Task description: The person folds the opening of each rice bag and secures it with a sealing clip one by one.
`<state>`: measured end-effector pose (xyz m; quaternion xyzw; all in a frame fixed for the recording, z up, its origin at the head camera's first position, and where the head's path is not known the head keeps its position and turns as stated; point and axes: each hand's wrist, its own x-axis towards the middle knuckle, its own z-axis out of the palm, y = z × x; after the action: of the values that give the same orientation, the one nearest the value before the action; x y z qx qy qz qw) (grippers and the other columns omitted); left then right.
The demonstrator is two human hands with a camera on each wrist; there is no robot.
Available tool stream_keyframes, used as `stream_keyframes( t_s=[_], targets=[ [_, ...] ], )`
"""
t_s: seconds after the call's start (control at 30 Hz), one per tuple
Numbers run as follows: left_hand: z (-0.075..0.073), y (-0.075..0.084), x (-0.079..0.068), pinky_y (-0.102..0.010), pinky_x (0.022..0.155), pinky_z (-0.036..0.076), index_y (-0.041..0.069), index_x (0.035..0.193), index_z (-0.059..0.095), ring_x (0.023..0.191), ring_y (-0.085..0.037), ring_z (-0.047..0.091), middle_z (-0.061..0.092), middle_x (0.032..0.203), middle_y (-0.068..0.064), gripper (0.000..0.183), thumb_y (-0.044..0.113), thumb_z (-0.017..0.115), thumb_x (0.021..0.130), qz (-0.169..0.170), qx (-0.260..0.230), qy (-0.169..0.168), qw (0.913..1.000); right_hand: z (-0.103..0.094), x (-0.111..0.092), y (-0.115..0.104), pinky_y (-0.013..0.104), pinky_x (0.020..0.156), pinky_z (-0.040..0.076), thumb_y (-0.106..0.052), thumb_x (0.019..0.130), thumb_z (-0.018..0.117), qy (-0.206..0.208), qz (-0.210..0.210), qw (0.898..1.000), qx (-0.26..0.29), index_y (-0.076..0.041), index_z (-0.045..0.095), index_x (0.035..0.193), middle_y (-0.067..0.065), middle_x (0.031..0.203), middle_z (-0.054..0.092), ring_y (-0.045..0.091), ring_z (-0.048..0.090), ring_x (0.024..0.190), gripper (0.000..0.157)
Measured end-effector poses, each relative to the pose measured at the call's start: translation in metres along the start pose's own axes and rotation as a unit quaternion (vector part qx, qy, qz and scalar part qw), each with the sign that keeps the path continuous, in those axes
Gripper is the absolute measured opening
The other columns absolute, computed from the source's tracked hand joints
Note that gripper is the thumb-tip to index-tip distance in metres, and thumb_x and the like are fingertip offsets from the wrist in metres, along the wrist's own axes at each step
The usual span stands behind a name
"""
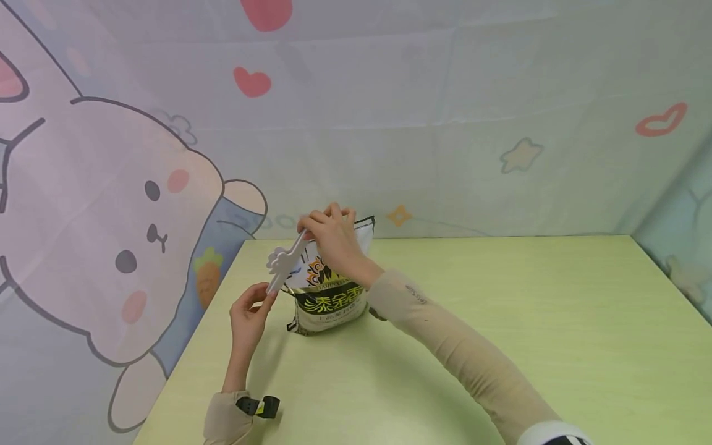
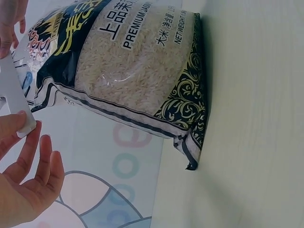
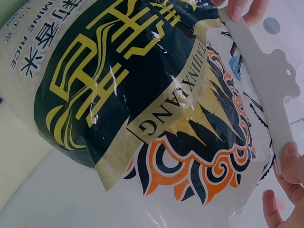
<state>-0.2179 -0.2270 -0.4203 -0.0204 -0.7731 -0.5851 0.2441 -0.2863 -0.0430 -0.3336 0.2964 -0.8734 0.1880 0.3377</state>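
A bag of rice (image 1: 328, 303) stands upright on the table, its printed front towards me and its clear lower part showing grains (image 2: 128, 71). A white sealing clip (image 1: 286, 264) with a scalloped, paw-like bump slants along the bag's upper left edge; in the right wrist view the clip (image 3: 266, 78) overlaps the bag's top. My left hand (image 1: 250, 312) pinches the clip's lower end between thumb and index finger, the other fingers (image 2: 43, 161) loosely spread. My right hand (image 1: 336, 241) pinches its upper end, reaching across the front of the bag.
The pale green table (image 1: 500, 334) extends to the right of the bag. Behind it hangs a cartoon-printed cloth (image 1: 445, 123), with another cloth at the right side. A black strap device (image 1: 260, 406) sits on the left wrist.
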Motion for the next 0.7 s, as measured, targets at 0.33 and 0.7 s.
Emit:
stream_keyframes(
  t_s=[0.33,0.7],
  targets=[
    [0.0005,-0.0012,0.0018,-0.012,0.051,0.043,-0.006,0.092,0.065,0.065,0.005,0.056,0.060,0.071,0.019,0.015,0.001,0.064,0.078,0.002,0.005,-0.001,1.0000,0.0023,0.0006,0.0011,0.036,0.071,0.018,-0.021,0.089,0.052,0.012,0.002,1.000,0.002,-0.023,0.063,0.088,-0.007,0.093,0.064,0.019,0.034,0.077,0.011],
    [0.0015,-0.0003,0.0021,-0.012,0.051,0.043,-0.006,0.092,0.065,0.064,0.004,0.055,0.060,0.071,0.016,0.015,0.002,0.064,0.079,0.016,0.018,0.003,0.9997,0.0048,-0.0004,0.0029,0.035,0.070,0.019,-0.023,0.087,0.053,0.039,-0.006,0.999,-0.001,-0.023,0.064,0.088,-0.007,0.092,0.065,0.019,0.035,0.075,0.011]
  ],
)
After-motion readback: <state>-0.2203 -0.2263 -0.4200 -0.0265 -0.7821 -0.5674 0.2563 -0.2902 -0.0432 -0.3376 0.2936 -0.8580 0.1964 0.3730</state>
